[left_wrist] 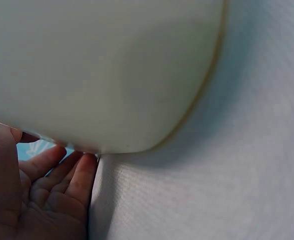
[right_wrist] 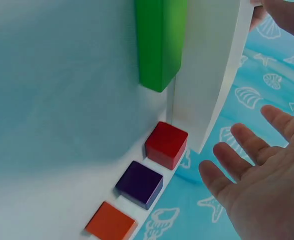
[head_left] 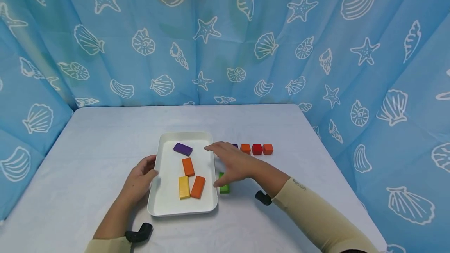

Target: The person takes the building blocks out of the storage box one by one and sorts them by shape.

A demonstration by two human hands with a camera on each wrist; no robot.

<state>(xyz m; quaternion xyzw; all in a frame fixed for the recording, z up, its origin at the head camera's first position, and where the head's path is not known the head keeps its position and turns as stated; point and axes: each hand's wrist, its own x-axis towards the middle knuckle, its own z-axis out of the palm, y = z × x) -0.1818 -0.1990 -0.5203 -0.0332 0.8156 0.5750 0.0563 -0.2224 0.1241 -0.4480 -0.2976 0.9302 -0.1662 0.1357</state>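
A white tray lies on the table with its long sides pointing away from me. My left hand holds its left side, thumb at the rim and fingers along the outer wall. Inside the tray are a purple block, an upper orange block, a lower orange block and a yellow block. Above the tray's right rim hovers my right hand, fingers spread and nothing held. Beneath its thumb, a green block lies beside the tray, partly hidden in the head view.
Right of the tray's far end runs a row of small cubes, including an orange cube, a red cube and another orange cube. A purple cube is mostly behind my right hand in the head view. A blue shell-patterned curtain surrounds the table.
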